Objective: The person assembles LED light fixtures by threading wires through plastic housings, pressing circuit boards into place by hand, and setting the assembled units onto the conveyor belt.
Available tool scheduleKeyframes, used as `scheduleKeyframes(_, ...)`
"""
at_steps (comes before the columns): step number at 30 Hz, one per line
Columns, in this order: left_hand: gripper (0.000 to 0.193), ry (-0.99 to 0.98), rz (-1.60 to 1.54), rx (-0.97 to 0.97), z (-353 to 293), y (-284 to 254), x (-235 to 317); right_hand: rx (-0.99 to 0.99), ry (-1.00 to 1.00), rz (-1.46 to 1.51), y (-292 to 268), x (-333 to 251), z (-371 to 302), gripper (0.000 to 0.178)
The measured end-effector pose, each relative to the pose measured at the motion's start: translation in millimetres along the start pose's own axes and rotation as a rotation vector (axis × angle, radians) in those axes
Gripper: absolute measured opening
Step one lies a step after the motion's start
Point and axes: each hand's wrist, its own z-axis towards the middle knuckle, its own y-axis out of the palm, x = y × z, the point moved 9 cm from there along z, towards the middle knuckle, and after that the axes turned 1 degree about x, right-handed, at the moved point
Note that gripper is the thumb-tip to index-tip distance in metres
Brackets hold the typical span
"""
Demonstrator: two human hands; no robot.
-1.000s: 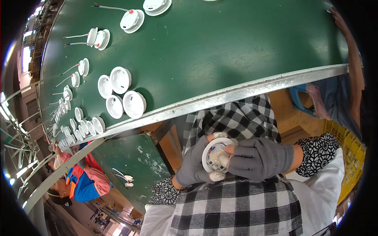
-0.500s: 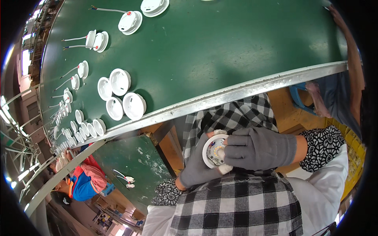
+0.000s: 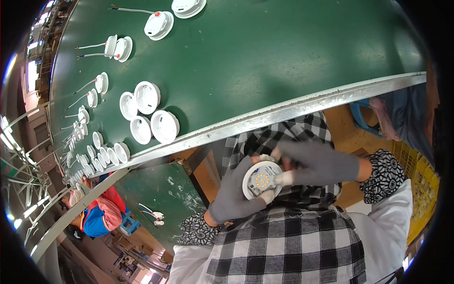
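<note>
A round white downlight housing (image 3: 248, 187) sits in my left hand (image 3: 232, 196), whose gloved fingers wrap around its rim above my lap. Inside the housing shows a pale circuit board (image 3: 262, 181) with a ring of small yellow LEDs. My right hand (image 3: 324, 163), also in a grey glove with bare-looking pale fingertips, is at the housing's right side. Its thumb tip lies at the rim, while the other fingers are smeared by motion, so I cannot make out whether they grip anything.
On the green workbench (image 3: 283, 52) at the left stand several white cups (image 3: 165, 127) and several wired lamp bodies (image 3: 159, 25). The bench's metal edge (image 3: 265, 116) runs before my knees. A lower green board (image 3: 158, 194) holds small wired parts (image 3: 158, 218). Yellow crates (image 3: 421, 189) stand at right.
My right hand has lifted off the circuit board and shifted to its right side, uncovering the LEDs. The left hand keeps its hold. Another person's arm has moved off the bench's far right.
</note>
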Motion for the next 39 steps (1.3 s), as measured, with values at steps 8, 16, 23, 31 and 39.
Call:
scheduleKeyframes(8,0.062,0.063,-0.100,-0.049,-3,6,3,-0.014,0.132,0.445,46,14,5,0.040)
scheduleKeyframes(16,0.095,0.097,-0.163,-0.130,1,14,-9,0.029,0.091,0.325,23,2,15,0.030)
scheduleKeyframes(23,0.098,0.088,-0.285,0.098,-1,-8,-10,0.130,-0.086,0.348,22,-14,13,0.042)
scheduleKeyframes(31,0.087,0.240,-0.159,-0.089,0,-5,25,0.159,0.053,0.354,20,-15,10,0.032)
scheduleKeyframes(39,0.089,0.209,-0.318,0.001,-2,-10,-6,0.059,0.092,0.405,26,-15,14,0.035)
